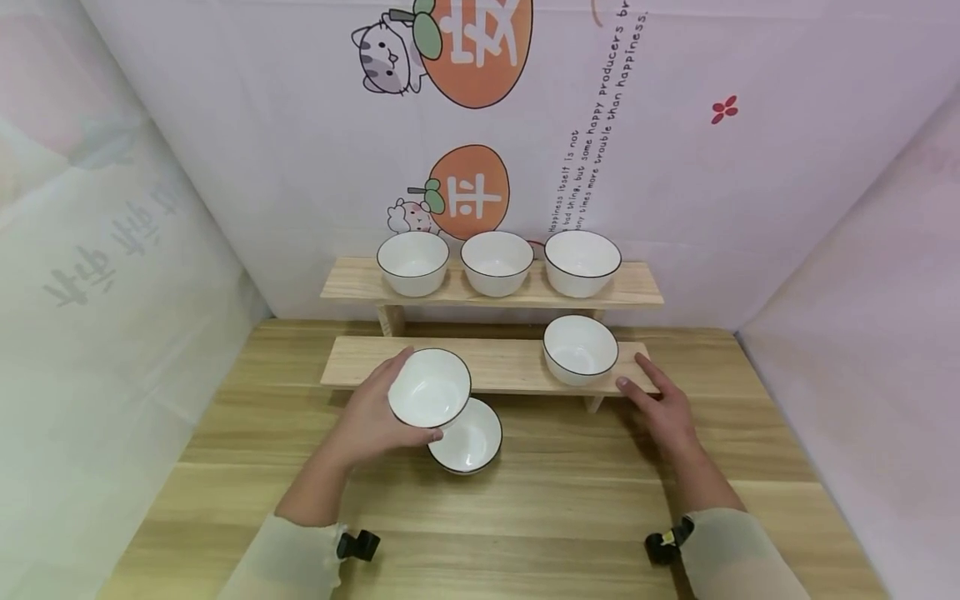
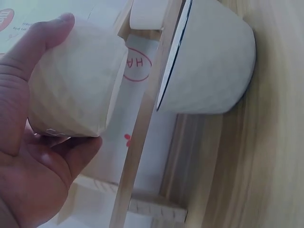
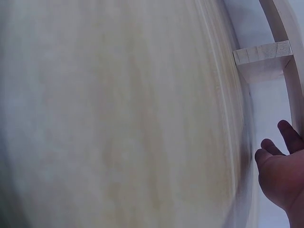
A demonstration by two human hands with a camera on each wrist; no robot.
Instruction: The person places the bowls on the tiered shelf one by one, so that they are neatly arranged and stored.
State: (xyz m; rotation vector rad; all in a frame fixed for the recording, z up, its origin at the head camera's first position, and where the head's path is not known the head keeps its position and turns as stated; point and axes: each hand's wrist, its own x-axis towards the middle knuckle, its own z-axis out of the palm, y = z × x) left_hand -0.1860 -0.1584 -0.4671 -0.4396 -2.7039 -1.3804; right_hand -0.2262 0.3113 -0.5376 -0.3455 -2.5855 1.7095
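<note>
Bowl (image 1: 429, 388) sits tilted in my left hand (image 1: 371, 421), fingers curled round its wall, lifted above a second bowl (image 1: 467, 437) on the table and just short of the lower shelf (image 1: 495, 363)'s left front edge. My right hand (image 1: 663, 412) rests open-fingered at that shelf's right end, beside another bowl (image 1: 581, 349).

- Two-step shelf (image 1: 495, 362) at far side of table (image 1: 525, 500), against the wall.
- Upper step: three bowls (image 1: 497, 263) in a row.
- Lower step: one bowl (image 1: 580, 349) at right end.
- Left hand (image 1: 367, 417) holds bowl (image 1: 429, 388) above near-left of lower step.
- Another bowl (image 1: 467, 437) on table just below it.
- Right hand (image 1: 663, 412) at lower step's right end.
</note>
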